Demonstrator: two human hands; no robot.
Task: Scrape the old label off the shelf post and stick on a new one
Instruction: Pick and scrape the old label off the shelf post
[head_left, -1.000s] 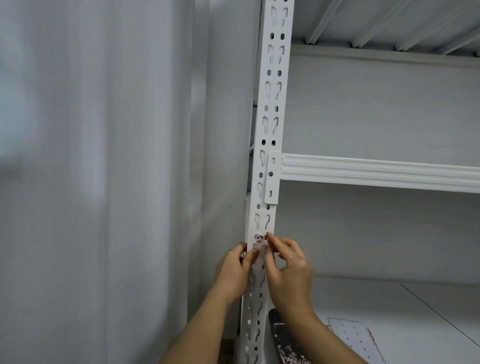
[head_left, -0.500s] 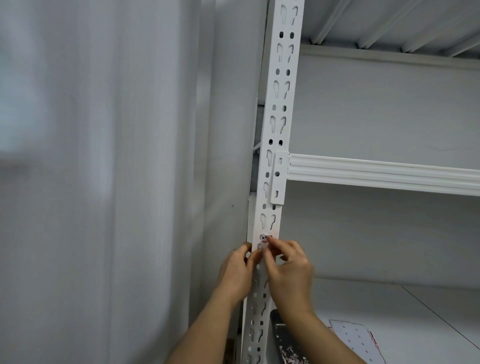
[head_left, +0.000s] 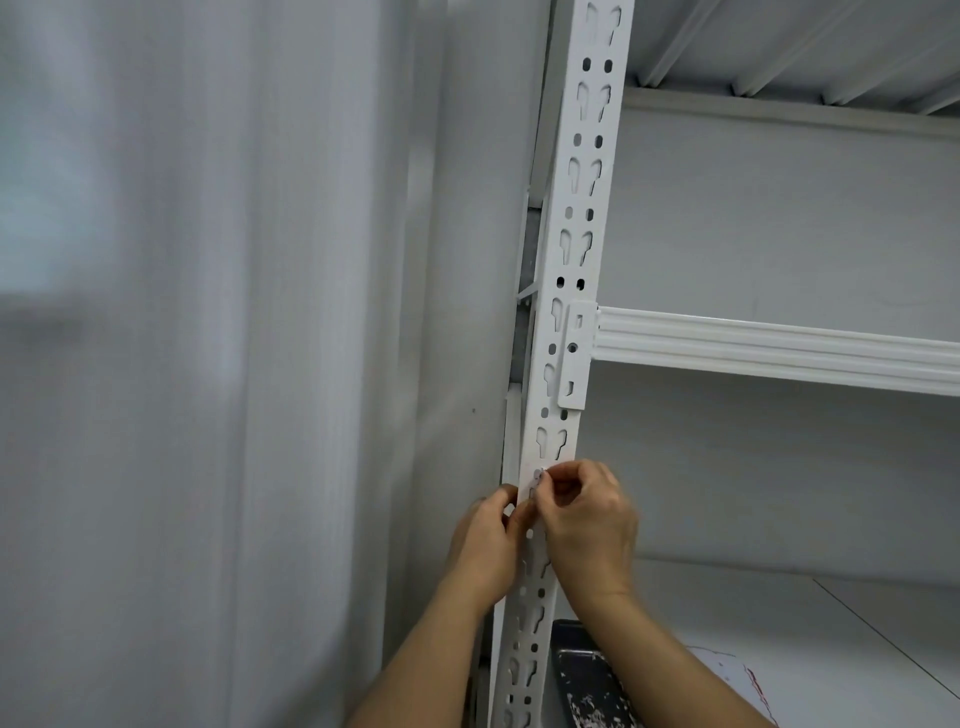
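1. From my remote seat I take the shelf post (head_left: 566, 322) as my landmark: it is white, slotted, and leans slightly across the view.
2. The label (head_left: 537, 479) sits on the post's front face, well below the beam bracket (head_left: 575, 358); only a small pale scrap with dark marks shows, mostly hidden by fingers.
3. The right hand (head_left: 587, 519) is curled, its grip pinching at the label's upper edge against the post.
4. The left hand (head_left: 488, 540) wraps the post's left edge just below the label, fingers curled round it (steadying, I judge).
5. Risk: the label could tear into fragments if I pull too sharply, leaving residue over the slots.
6. Risk: it may go on crooked or bridge a slot, so it lifts later.
7. I cannot tell whether this scrap is the old label or the new one.
8. Below the post's right side, a dark tray (head_left: 587, 680) holds pale flecks, beside a sticker sheet (head_left: 732, 680).
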